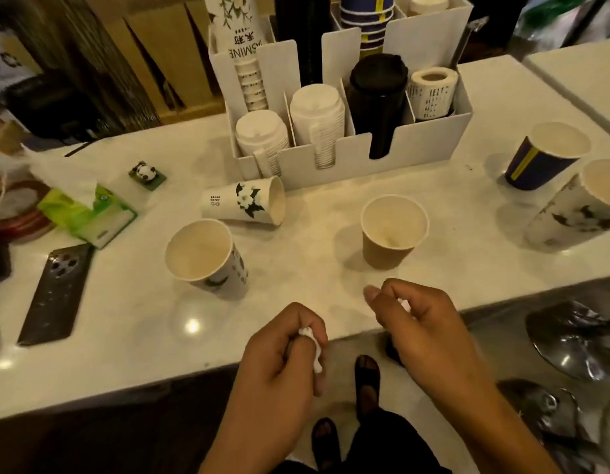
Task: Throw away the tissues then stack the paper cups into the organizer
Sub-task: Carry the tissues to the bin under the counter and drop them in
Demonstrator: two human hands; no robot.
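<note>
My left hand (283,357) is closed around a crumpled white tissue (314,348) at the counter's front edge. My right hand (416,319) is also closed, with a scrap of white tissue (405,305) showing between its fingers. On the white counter (296,323) stand a flowered cup (206,256), a brown cup (390,230), a navy cup (544,155) and another flowered cup (577,203) at the right. One flowered cup (243,203) lies on its side. The white organizer (348,155) at the back holds stacks of cups and lids.
A green tissue pack (88,213), a dark phone (55,292) and a small panda figure (146,172) lie on the left. Shiny stool bases (577,333) stand on the floor to the right. My sandalled feet (365,384) show below the counter edge.
</note>
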